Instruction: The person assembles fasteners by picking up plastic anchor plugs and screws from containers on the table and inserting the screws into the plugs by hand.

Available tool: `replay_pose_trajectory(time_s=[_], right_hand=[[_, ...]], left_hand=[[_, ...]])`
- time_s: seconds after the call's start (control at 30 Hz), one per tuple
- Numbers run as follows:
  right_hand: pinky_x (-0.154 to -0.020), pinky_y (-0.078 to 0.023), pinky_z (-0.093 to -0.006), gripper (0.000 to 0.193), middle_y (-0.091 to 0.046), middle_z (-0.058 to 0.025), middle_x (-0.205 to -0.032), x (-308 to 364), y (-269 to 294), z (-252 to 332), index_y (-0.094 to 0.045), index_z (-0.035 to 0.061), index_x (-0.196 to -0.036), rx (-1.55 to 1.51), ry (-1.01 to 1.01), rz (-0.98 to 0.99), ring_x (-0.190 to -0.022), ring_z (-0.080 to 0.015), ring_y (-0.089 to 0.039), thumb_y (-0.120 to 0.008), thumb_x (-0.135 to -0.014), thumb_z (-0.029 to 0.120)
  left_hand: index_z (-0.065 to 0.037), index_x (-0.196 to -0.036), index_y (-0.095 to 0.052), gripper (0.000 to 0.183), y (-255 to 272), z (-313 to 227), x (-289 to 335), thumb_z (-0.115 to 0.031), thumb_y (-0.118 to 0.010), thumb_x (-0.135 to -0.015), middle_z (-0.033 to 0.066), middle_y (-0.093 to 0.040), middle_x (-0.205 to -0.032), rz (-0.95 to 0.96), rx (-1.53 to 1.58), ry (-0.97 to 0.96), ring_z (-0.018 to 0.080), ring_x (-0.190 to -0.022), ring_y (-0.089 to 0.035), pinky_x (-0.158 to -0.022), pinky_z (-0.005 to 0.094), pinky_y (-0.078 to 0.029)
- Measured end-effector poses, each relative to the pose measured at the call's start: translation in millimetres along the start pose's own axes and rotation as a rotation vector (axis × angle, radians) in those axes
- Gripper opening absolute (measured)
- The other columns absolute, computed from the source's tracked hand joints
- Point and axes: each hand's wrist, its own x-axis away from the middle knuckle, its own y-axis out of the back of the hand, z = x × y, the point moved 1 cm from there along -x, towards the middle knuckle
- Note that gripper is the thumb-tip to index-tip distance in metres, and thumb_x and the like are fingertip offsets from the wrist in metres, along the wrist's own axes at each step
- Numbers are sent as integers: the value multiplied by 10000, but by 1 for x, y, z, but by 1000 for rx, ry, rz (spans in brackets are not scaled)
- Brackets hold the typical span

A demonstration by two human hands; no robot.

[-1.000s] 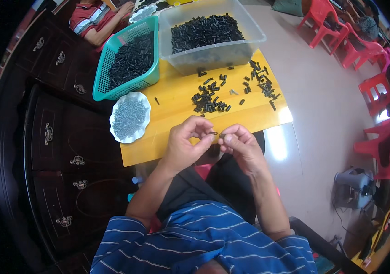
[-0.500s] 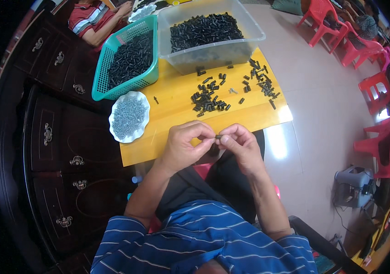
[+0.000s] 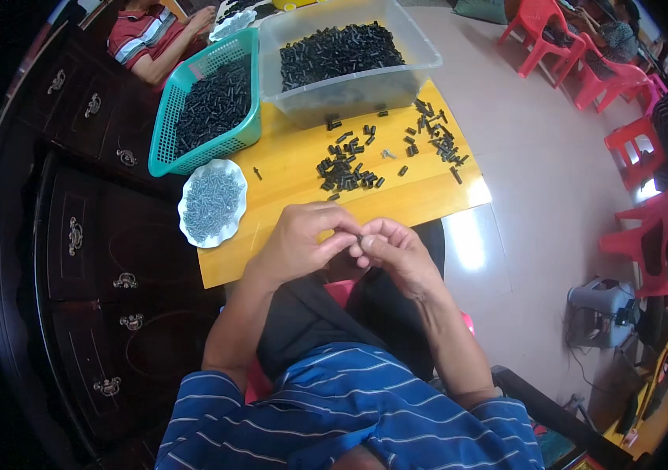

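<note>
Just off the near edge of the yellow table, both my hands meet fingertip to fingertip over my lap. In my right hand [image 3: 398,255], thumb and fingers pinch a small black tube [image 3: 360,237], mostly covered by the fingertips. My left hand [image 3: 303,241] pinches at the tube's left end; whatever its fingertips hold is too small to make out. Beyond them lies a loose heap of black tubes [image 3: 342,171]. A white scalloped dish [image 3: 185,227] of small silvery screws [image 3: 213,202] stands to the left.
A green basket [image 3: 163,149] and a clear plastic bin [image 3: 334,106], both filled with black pieces, stand farther back. More pieces [image 3: 444,145] lie near the table's right edge [image 3: 481,168]. A dark cabinet [image 3: 91,235] lines the left. Another person's arm [image 3: 166,63] shows behind the basket.
The view has shifted slightly, so the table sits a little farther left. My fingertips have closed in around the tube, which shows less than before.
</note>
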Motion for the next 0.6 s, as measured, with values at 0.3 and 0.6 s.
replay_pose_trajectory(time_s=[0.3,0.6], right_hand=[[-905,-529,-295,197,-715,-50,-1034,-1,1,0,-653,46,-1096,-120,-2,4,-919,-114,-669,-665,-970,197],[-897,-515,-310,209,-712,-22,-1031,-4,9,-5,-682,88,-1061,-163,31,8,-934,-124,-669,-657,-977,277]], left_hand=[[-18,-1180,-673,489,-13,-16,-3,-89,-828,-722,149,-711,-1075,-115,-206,-31,289,-957,-704,-823,362,-566],[-20,-1094,-668,374,-32,-7,-9,-84,-770,-739,134,-702,-1008,-126,-414,-145,316,-883,-684,-750,390,-559]])
